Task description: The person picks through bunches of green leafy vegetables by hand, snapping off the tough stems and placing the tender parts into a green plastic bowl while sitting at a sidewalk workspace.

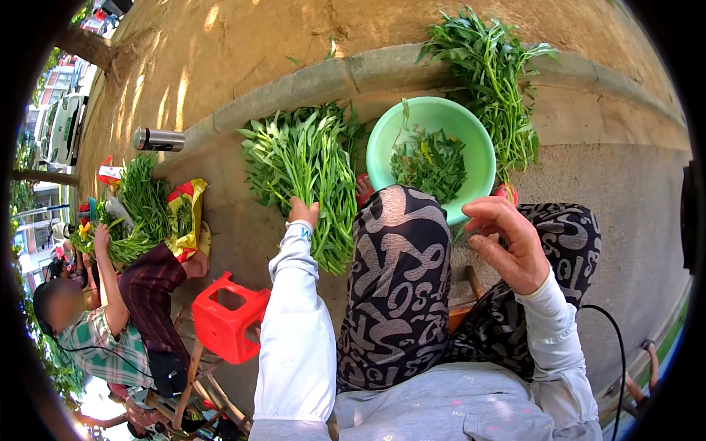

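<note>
Long-stemmed leafy greens [309, 171] lie in a large pile on the ground to the left, and my left hand [304, 211] rests on their stems; its fingertips are partly hidden, so I cannot tell whether it grips any. A pale green plastic basin [378, 146] stands between the piles, with loose leaves and bits of stem [433, 165] inside. Over the near right rim of the basin, my right hand [510, 242] is raised with thumb and fingers apart and nothing visible between them. A second bunch of greens [493, 93] lies across the kerb, behind and right of the basin.
A red plastic stool [231, 317] is left of my sleeve. Further left, a seated person [99, 336] handles greens beside a yellow and red bag [190, 215]. A steel flask [159, 140] is near the concrete kerb [309, 82]. A black cable [616, 325] curves at right.
</note>
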The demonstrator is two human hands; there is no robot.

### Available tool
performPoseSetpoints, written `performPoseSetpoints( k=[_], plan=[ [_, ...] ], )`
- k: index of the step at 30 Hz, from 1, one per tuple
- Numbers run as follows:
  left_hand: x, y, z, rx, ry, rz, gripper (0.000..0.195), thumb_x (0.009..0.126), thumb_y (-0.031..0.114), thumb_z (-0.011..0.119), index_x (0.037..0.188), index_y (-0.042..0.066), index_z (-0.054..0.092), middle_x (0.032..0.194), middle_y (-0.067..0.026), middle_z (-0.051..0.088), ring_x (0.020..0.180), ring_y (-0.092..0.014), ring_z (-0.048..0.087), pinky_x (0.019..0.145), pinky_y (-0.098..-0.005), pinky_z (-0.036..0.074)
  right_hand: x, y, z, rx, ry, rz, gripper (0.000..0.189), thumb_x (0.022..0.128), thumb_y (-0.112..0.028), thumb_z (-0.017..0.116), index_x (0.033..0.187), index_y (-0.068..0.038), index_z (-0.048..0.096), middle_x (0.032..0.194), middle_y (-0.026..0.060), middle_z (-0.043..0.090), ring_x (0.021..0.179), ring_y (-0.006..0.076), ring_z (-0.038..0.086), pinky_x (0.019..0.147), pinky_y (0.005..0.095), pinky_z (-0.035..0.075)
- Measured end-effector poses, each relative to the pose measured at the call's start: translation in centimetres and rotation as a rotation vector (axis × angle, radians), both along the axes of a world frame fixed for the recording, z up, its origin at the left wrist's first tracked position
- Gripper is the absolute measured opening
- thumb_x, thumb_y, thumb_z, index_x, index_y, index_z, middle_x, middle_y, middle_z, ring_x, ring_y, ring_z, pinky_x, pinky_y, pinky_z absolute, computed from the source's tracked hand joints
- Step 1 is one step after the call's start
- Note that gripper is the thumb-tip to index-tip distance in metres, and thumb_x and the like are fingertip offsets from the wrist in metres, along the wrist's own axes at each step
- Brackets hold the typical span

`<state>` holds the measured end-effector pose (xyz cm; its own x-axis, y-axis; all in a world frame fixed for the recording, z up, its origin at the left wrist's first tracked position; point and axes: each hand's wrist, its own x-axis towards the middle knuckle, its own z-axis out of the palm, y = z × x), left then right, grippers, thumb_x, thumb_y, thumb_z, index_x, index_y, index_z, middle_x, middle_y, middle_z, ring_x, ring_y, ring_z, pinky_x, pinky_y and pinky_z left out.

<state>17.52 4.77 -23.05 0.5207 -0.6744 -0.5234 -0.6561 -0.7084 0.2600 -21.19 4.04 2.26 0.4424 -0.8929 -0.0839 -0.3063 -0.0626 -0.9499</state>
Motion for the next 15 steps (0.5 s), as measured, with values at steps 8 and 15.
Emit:
performPoseSetpoints(
  k=[8, 15],
  plan=[
    [4.1, 3.0, -2.3, -0.102, 0.08, -0.001, 0.087, 0.078, 0.041, 0.063, 0.137, -0.007, 0.019, 0.132, -0.0327, 0.036, 0.121, -0.042, 0.04, 0.101, -0.0411, 0.033, -1.0, -0.2, 1.1, -0.029, -0.083, -0.002, 0.034, 0.08, 0.002, 0.058, 0.114, 0.001, 0.052, 0.109, 0.0116, 0.053, 0.085, 0.0169, 0.057, 0.074, 0.0272, 0.047],
    [2.1, 2.0, 0.7, -0.145, -0.066, 0.092, 0.097, 0.069, 0.049, 0.069, 0.136, -0.006, 0.026, 0.134, -0.0312, 0.033, 0.126, -0.041, 0.031, 0.105, -0.041, 0.028, -3.3, 0.3, 3.9, -0.086, -0.132, -0.068, 0.034, 0.079, 0.003, 0.058, 0.113, -0.001, 0.053, 0.109, 0.0131, 0.053, 0.086, 0.0179, 0.056, 0.073, 0.0281, 0.047]
  ],
)
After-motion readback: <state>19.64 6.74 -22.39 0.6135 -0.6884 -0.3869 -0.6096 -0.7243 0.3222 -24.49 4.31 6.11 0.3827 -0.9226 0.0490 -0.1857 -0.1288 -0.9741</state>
